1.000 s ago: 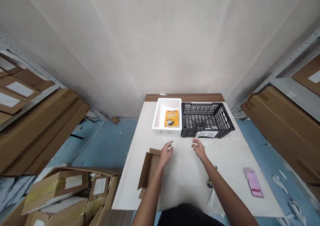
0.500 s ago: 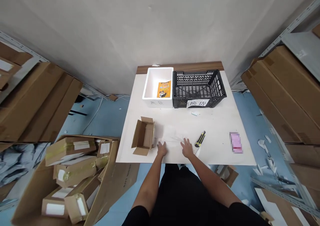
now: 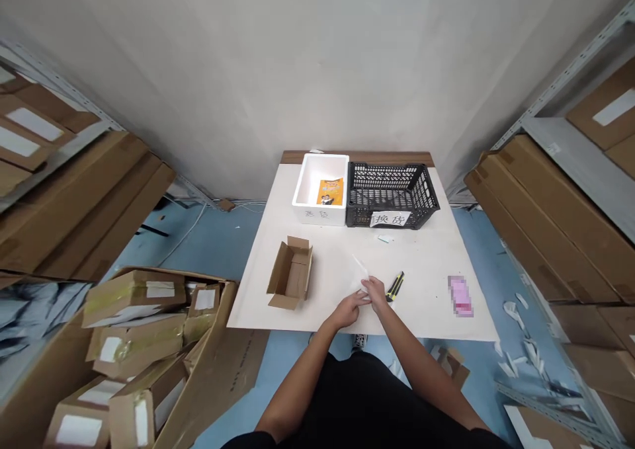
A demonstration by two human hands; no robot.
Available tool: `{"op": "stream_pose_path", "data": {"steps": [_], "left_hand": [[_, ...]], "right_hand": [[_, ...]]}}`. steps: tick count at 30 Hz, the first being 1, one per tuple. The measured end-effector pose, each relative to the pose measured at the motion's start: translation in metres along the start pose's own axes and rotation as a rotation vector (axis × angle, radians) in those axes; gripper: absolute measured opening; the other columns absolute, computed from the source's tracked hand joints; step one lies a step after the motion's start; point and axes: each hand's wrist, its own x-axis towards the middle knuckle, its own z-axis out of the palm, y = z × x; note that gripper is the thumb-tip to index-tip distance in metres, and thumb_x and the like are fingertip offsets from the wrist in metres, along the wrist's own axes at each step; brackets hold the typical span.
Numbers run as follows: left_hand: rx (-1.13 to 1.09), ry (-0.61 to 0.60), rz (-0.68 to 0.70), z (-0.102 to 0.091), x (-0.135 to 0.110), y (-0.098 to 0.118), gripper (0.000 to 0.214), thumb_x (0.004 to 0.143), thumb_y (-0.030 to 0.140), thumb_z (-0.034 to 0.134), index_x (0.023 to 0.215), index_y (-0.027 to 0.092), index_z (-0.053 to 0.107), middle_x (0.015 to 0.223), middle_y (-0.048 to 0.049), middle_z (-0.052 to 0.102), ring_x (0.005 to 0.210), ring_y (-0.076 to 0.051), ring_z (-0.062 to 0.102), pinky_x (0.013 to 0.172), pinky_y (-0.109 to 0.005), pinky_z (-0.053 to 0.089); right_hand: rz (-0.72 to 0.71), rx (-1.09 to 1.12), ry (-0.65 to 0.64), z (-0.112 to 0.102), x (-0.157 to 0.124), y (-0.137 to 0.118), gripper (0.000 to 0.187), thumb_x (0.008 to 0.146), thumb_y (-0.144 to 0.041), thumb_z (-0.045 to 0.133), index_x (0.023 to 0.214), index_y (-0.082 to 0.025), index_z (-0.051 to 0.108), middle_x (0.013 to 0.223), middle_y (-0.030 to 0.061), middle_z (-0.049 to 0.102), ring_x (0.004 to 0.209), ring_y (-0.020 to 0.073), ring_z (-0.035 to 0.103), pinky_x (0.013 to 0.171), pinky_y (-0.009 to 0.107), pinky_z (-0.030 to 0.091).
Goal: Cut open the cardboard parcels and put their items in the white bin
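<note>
Just below the frame's center, a person's right hand pinches a pale strip at a white table; the left hand meets it, its grip impossible to tell. An open carton stands left of center, a cutter right.

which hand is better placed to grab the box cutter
Right, most likely. The right hand is just beside the box cutter, while the left hand is farther away, nearer the open cardboard box. Both hands meet at a thin whitish strip, so the right might need to let go.
</note>
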Motion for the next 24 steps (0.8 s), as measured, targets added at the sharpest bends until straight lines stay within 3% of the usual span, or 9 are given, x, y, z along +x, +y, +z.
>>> {"op": "stream_pose_path", "data": {"steps": [4,6,8,10,12,14,17,21,24], "left_hand": [[0.137,0.302,-0.122,-0.091,-0.041,0.008,0.049,0.087,0.009,0.047,0.121,0.025,0.078,0.119,-0.0041,0.078,0.115,-0.02,0.071,0.107,-0.039,0.055],[0.314,0.464,-0.256,-0.142,-0.07,-0.003,0.043,0.088,0.01,0.049,0.118,0.023,0.078,0.121,-0.0062,0.077,0.122,-0.023,0.067,0.11,-0.04,0.051],[0.486,0.487,-0.427,-0.182,-0.099,-0.02,0.043,0.084,0.01,0.057,0.12,0.022,0.077,0.132,-0.0088,0.072,0.143,-0.03,0.051,0.119,-0.047,0.043],[0.567,0.385,-0.59,-0.205,-0.125,-0.04,0.048,0.077,0.013,0.066,0.124,0.021,0.075,0.151,-0.0103,0.06,0.157,-0.039,0.025,0.125,-0.056,0.032],[0.551,0.271,-0.672,-0.212,-0.145,-0.057,0.057,0.075,0.021,0.071,0.132,0.021,0.071,0.165,-0.0091,0.043,0.161,-0.043,0.005,0.127,-0.061,0.024],[0.475,0.193,-0.677,-0.206,-0.157,-0.07,0.072,0.074,0.03,0.075,0.144,0.02,0.062,0.171,-0.0084,0.031,0.16,-0.043,-0.003,0.128,-0.06,0.02],[0.396,0.106,-0.651,-0.185,-0.168,-0.082,0.089,0.072,0.041,0.081,0.154,0.024,0.051,0.176,-0.0073,0.016,0.16,-0.044,-0.005,0.127,-0.061,0.018],[0.493,0.157,-0.649,-0.163,-0.17,-0.089,0.065,0.081,0.04,0.074,0.143,0.027,0.061,0.177,-0.006,0.008,0.16,-0.041,-0.009,0.128,-0.063,0.006],[0.531,0.184,-0.592,-0.161,-0.165,-0.092,0.058,0.088,0.036,0.066,0.144,0.024,0.061,0.174,-0.0115,0.021,0.162,-0.037,0.001,0.129,-0.06,0.003]], "right_hand": [[-0.182,-0.01,0.127,0.048,-0.009,-0.045,0.045,0.063,-0.045,0.075,0.098,-0.018,0.069,0.085,0.0056,0.076,0.077,0.0232,0.069,0.07,0.032,0.053],[-0.318,-0.082,0.162,0.083,-0.02,-0.065,0.038,0.069,-0.044,0.072,0.096,-0.018,0.069,0.092,0.0072,0.075,0.083,0.023,0.068,0.075,0.033,0.053],[-0.491,-0.18,0.159,0.124,-0.035,-0.08,0.027,0.076,-0.041,0.068,0.09,-0.019,0.07,0.094,0.0067,0.072,0.087,0.0221,0.065,0.08,0.032,0.053],[-0.644,-0.268,0.093,0.169,-0.051,-0.086,0.018,0.081,-0.034,0.064,0.09,-0.02,0.071,0.094,0.006,0.07,0.09,0.0219,0.064,0.082,0.032,0.052],[-0.731,-0.349,0.008,0.212,-0.063,-0.08,0.015,0.084,-0.027,0.058,0.091,-0.021,0.07,0.093,0.0062,0.068,0.091,0.022,0.063,0.082,0.032,0.052],[-0.747,-0.47,-0.052,0.25,-0.067,-0.062,0.017,0.085,-0.021,0.054,0.091,-0.021,0.069,0.095,0.0071,0.069,0.091,0.0222,0.064,0.084,0.032,0.053],[-0.613,-0.794,-0.131,0.285,-0.062,-0.021,0.021,0.085,-0.016,0.051,0.092,-0.019,0.071,0.101,0.0102,0.072,0.096,0.0234,0.067,0.089,0.034,0.053],[-0.263,-1.215,-0.435,0.288,-0.056,0.026,0.013,0.081,-0.02,0.068,0.089,-0.015,0.076,0.096,0.0138,0.077,0.097,0.0282,0.072,0.089,0.035,0.054],[-0.251,-1.235,-0.494,0.272,-0.064,0.038,0.022,0.08,-0.019,0.07,0.099,-0.014,0.079,0.103,0.015,0.079,0.104,0.0289,0.073,0.095,0.035,0.053]]}}
